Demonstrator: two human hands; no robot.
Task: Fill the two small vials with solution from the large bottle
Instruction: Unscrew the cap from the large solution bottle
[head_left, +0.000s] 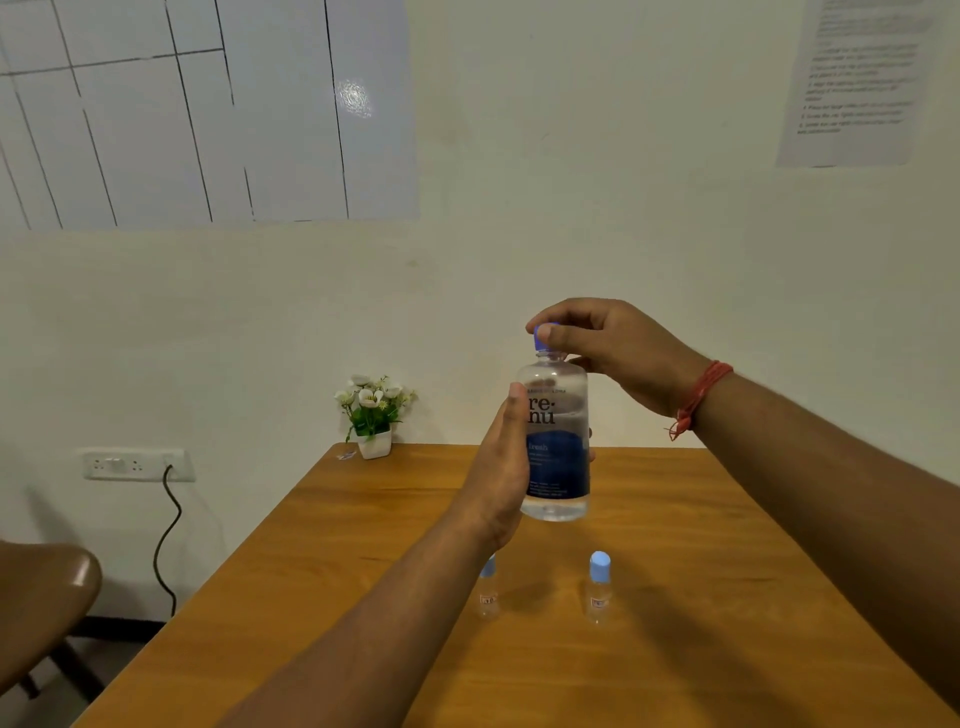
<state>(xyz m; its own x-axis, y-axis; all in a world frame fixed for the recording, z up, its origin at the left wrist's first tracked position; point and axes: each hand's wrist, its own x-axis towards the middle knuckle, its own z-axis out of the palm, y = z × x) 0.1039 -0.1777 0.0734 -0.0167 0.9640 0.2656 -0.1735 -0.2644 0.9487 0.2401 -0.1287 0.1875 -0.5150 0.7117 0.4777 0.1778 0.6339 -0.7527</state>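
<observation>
The large clear bottle (557, 441) with a blue label is held upright above the wooden table (675, 545). My left hand (501, 467) grips its body from the left. My right hand (608, 348) pinches the bottle's blue cap (543, 335) from above. Two small clear vials with light blue caps stand on the table below. The right vial (599, 587) is in full view. The left vial (488, 590) is partly hidden behind my left forearm.
A small white pot of white flowers (373, 415) stands at the table's far left corner. A brown chair (41, 597) sits at the left. A wall socket with a black cable (137, 464) is on the wall beside the table.
</observation>
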